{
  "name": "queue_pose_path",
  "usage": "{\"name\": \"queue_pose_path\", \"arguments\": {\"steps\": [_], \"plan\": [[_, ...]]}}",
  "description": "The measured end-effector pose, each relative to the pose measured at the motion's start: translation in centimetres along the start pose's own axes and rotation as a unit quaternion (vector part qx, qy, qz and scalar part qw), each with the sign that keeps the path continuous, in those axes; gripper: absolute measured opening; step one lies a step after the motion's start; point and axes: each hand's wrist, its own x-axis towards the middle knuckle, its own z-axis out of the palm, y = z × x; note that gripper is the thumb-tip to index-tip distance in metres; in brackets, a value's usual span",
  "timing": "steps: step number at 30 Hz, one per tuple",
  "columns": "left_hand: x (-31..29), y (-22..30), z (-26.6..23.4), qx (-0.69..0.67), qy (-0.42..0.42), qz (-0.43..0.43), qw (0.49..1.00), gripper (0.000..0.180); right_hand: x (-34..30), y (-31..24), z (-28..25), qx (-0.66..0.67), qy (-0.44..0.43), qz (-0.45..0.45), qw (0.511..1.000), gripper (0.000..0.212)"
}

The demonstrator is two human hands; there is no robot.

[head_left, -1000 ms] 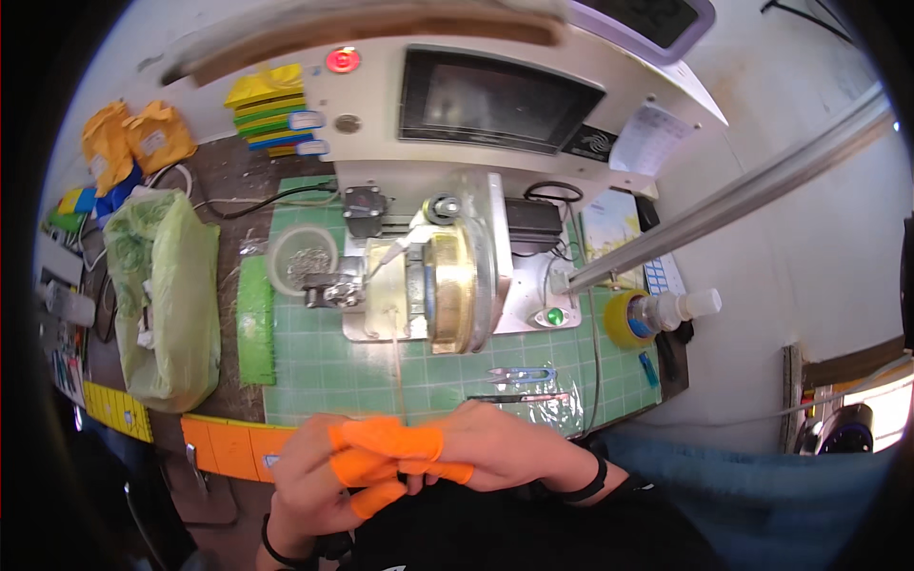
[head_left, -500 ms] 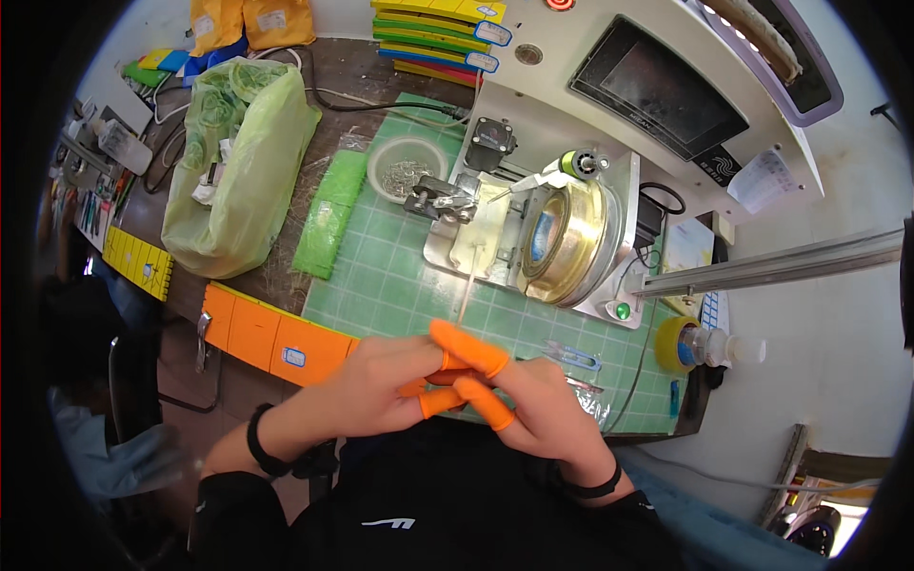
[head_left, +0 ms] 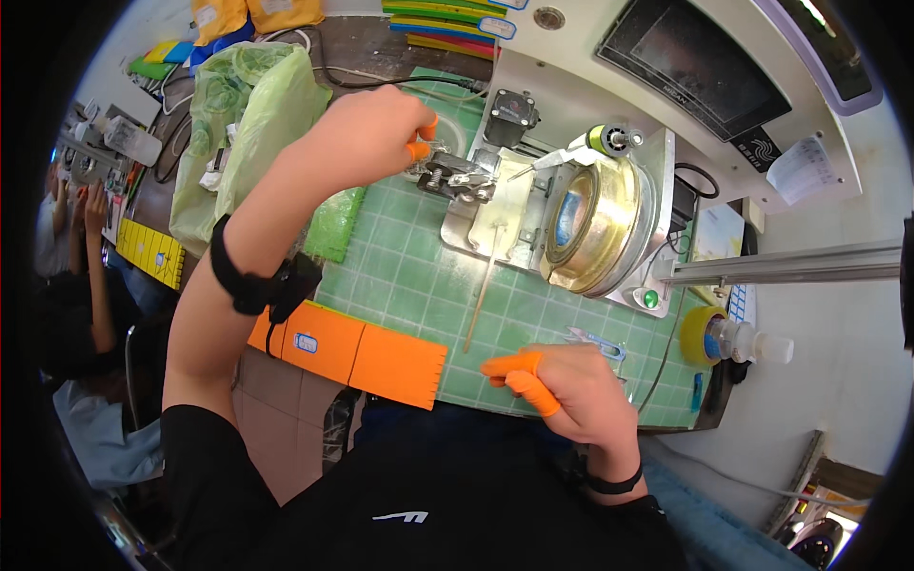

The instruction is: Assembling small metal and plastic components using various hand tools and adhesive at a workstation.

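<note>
The place is identified as a workshop. A white machine (head_left: pixel 590 88), fitted with a screen (head_left: pixel 693 68), a motor (head_left: pixel 512 116) and a metal wheel (head_left: pixel 614 224), is installed on a bench (head_left: pixel 350 59). The work surface is covered by a green gridded mat (head_left: pixel 395 262), on which a bowl (head_left: pixel 462 131) and snips (head_left: pixel 600 344) are placed. Cables (head_left: pixel 455 84) are run across the bench. Orange finger covers (head_left: pixel 533 392) are worn. At the left, a further workplace is occupied by another person (head_left: pixel 98 295).

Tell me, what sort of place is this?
Probably a small workshop: there's a machine with a dark screen, a gridded green mat and blue-handled snips lying on it.
</note>
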Motion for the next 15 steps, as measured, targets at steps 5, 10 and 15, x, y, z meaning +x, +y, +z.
{"name": "queue_pose_path", "arguments": {"steps": [5,10,15], "plan": [[2.2,-0.4,2.5,0.085,-0.122,-0.024,0.989,0.023,-0.1,0.9,0.0,-0.016,0.014,0.04,0.999,0.02],[2.0,-0.7,2.3,-0.026,-0.104,-0.039,0.993,0.025,0.3,1.5,-0.3,-0.025,0.016,0.066,0.997,0.017],[1.9,-1.3,1.2,-0.114,-0.065,-0.026,0.991,0.02,2.0,2.1,0.3,-0.03,0.024,0.032,0.999,0.017]]}}
